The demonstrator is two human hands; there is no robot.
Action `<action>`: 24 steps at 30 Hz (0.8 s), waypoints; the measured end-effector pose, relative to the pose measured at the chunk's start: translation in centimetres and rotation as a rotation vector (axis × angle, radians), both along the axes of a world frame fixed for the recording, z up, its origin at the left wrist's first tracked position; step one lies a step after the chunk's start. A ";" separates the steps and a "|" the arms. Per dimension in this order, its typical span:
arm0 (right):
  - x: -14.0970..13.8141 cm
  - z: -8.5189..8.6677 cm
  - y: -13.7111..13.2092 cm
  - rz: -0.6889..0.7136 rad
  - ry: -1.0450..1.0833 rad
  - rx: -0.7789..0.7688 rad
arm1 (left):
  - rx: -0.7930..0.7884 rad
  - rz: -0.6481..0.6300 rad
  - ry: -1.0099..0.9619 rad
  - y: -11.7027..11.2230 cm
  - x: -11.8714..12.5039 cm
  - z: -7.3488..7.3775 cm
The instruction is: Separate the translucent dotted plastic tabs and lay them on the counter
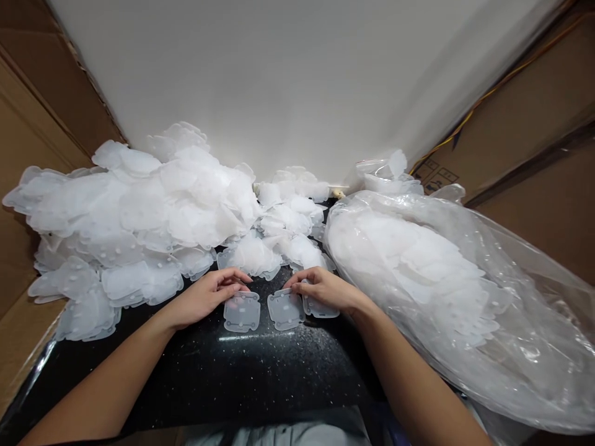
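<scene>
My left hand (209,298) is closed at the top edge of a small translucent plastic plate (242,313), thumb and fingertips together there. The plate is roughly square, with rounded corners and small round marks. My right hand (328,288) pinches the upper edge of a similar plate (285,311), a short gap to the right of the first. A third plate (321,308) lies partly beneath my right hand. Just beyond both hands, a loose heap of such plates (258,253) sits on the black speckled tabletop (242,378).
A large pile of white translucent plates (153,210) rises at the left. At the right, a big clear plastic bag (525,347) holds more plates (413,266). Cardboard (32,142) stands at the left, cardboard boxes (525,124) at the right, and a pale wall (279,80) behind.
</scene>
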State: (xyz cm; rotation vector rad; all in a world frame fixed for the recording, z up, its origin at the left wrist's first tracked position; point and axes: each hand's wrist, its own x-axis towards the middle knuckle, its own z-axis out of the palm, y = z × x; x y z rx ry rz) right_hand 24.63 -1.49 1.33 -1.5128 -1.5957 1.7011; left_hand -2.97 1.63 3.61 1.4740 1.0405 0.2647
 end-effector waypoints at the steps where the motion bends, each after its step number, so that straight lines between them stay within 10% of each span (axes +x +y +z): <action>1: 0.1 0.0 0.0 -0.001 -0.005 0.002 | -0.005 0.002 -0.002 0.1 0.0 -0.1; 24: 0.7 0.2 0.0 0.015 0.021 0.007 | -0.089 0.032 -0.017 0.3 0.0 -0.1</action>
